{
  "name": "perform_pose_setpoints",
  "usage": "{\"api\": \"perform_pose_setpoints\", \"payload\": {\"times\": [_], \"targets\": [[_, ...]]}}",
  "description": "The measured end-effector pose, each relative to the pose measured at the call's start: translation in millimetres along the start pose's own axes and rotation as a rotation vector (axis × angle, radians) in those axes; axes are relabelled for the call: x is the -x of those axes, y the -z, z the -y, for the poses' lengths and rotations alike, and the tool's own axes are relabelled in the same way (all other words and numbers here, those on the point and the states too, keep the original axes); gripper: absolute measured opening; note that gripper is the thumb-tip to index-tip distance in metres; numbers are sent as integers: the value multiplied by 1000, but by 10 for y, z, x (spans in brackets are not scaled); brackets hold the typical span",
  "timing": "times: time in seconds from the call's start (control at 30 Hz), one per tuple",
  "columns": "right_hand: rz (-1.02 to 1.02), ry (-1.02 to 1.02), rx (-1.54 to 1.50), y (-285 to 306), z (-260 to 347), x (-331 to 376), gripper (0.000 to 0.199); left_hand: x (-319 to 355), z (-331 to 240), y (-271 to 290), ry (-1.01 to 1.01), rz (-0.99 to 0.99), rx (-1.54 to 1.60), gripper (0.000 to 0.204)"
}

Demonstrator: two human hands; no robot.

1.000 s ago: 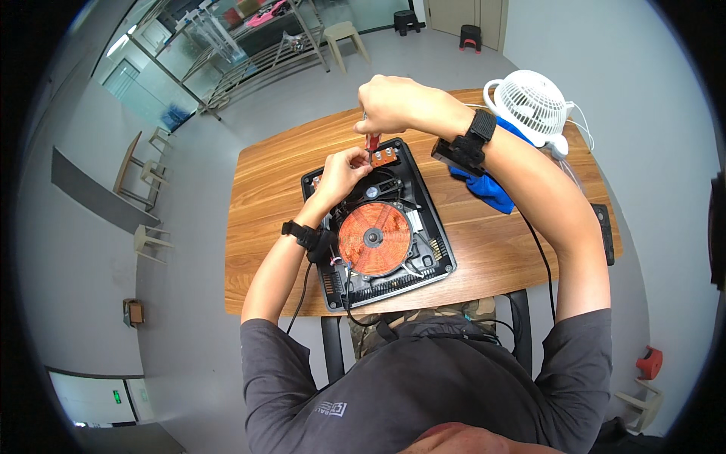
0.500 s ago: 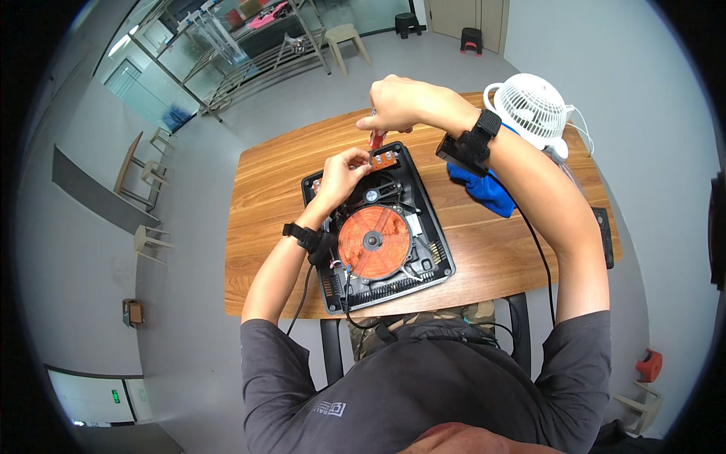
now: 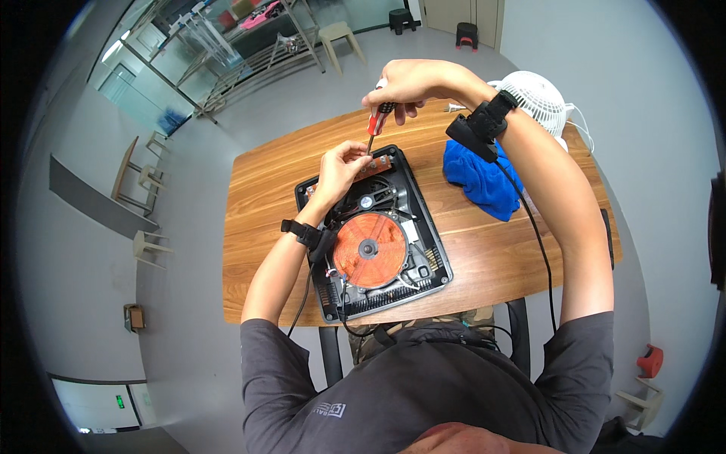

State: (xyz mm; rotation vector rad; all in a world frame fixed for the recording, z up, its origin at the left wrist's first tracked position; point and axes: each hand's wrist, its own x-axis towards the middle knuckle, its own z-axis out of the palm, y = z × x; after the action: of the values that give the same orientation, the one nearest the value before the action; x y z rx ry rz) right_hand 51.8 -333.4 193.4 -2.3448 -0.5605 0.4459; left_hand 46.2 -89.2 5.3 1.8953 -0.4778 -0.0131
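Note:
An opened induction cooker (image 3: 427, 291) lies on the table, a black housing with a round copper-coloured coil (image 3: 370, 253) in the near half. At the far end is a small fan (image 3: 366, 202) and an orange-brown circuit board (image 3: 376, 166). My right hand (image 3: 412, 83) is closed round the red and black handle of a screwdriver (image 3: 373, 125), its shaft pointing down to the board. My left hand (image 3: 340, 170) is pinched at the lower end of the shaft, over the board's far edge. Whatever sits between those fingertips is hidden.
Right of the cooker lies a crumpled blue cloth (image 3: 484, 181), with a white fan (image 3: 533, 98) behind it. A plug (image 3: 454, 107) rests near the table's far edge. Black cables run from both wrist straps. Stools and a metal rack (image 3: 249, 72) stand beyond the table.
My right hand has lifted with the screwdriver, and more of its handle and shaft shows. My left hand stays pinched at the board. The whole view has shifted slightly.

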Motion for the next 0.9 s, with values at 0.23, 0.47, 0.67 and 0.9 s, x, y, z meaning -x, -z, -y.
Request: {"api": "perform_pose_setpoints", "payload": {"times": [0.23, 0.47, 0.67, 0.9], "targets": [[-137, -8, 363, -46, -143, -179, 58, -186, -302, -121, -28, 19, -171, 16], [-240, 67, 383, -13, -146, -139, 54, -160, -202, -69, -173, 33, -494, 17], [-322, 194, 404, -102, -199, -148, 50, -125, -102, -46, -338, 5, -597, 19], [-350, 208, 355, -185, -121, -59, 47, -104, -174, -39, -376, 1, -663, 25]]}}
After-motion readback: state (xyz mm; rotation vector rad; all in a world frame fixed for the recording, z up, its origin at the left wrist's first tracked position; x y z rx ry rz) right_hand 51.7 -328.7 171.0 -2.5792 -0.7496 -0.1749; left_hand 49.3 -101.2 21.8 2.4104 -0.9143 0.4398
